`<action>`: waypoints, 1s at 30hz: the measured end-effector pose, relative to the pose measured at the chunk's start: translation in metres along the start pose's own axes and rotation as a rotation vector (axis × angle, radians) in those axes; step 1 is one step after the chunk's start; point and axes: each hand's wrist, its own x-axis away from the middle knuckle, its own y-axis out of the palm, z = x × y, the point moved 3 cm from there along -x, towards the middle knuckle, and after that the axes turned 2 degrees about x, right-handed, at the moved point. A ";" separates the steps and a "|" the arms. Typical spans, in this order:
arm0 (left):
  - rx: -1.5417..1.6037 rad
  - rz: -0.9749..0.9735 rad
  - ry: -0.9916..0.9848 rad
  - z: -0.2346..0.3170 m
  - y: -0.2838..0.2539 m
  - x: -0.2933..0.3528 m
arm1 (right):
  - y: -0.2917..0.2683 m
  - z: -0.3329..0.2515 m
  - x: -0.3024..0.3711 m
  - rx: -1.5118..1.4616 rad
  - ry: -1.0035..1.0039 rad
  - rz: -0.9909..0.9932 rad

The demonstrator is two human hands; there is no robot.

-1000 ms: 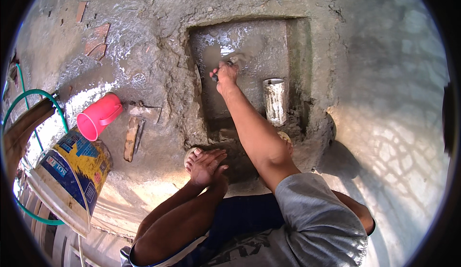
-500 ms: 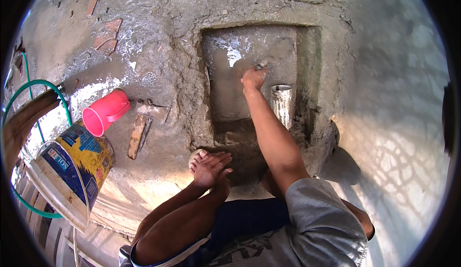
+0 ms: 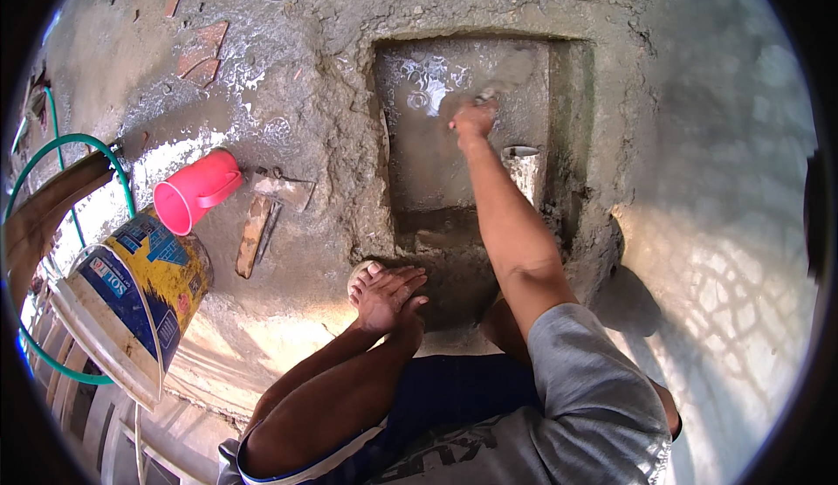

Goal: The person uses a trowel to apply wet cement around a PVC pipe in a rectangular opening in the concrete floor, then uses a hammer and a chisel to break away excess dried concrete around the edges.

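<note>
Inside a square recess (image 3: 572, 127) in the rough concrete, my right hand (image 3: 474, 120) is closed low over the wet grey bottom. Its fingers grip a small greyish thing that I cannot make out. Just right of that forearm, a whitish pipe stub (image 3: 524, 171) rises from the recess, splashed with cement. My left hand (image 3: 387, 302) hangs past my bent left knee, fingers stretched out and holding nothing I can see. Below the left hand lies the recess's near left corner.
Left of the recess lie a wooden-handled tool with a flat metal blade (image 3: 284, 192) and a pink plastic pitcher (image 3: 205, 186). A tilted yellow and blue bucket (image 3: 148, 280) stands nearer me. A green hose (image 3: 74, 138) curves at far left; broken reddish tile pieces (image 3: 202, 53) lie beyond.
My right hand has moved slightly farther and to the right over the wet bottom. My left hand rests in much the same place. The whole view has shifted a little.
</note>
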 end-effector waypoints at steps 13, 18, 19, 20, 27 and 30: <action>0.002 0.024 -0.030 -0.005 -0.002 0.009 | 0.022 0.068 0.112 0.099 0.071 -0.163; 0.031 -0.031 0.017 -0.005 0.000 0.002 | 0.041 0.071 0.085 0.155 -0.176 -0.109; 0.012 0.000 -0.017 -0.010 -0.001 0.010 | 0.048 0.043 0.108 -0.084 0.034 -0.106; 0.021 -0.005 -0.008 -0.007 0.002 0.011 | 0.039 0.035 0.102 -0.077 0.034 -0.097; 0.024 -0.006 -0.004 -0.003 -0.003 0.007 | 0.032 0.007 0.091 0.152 -0.009 -0.162; 0.011 -0.009 0.034 0.002 -0.003 0.004 | 0.035 0.007 0.064 -0.101 0.172 -0.008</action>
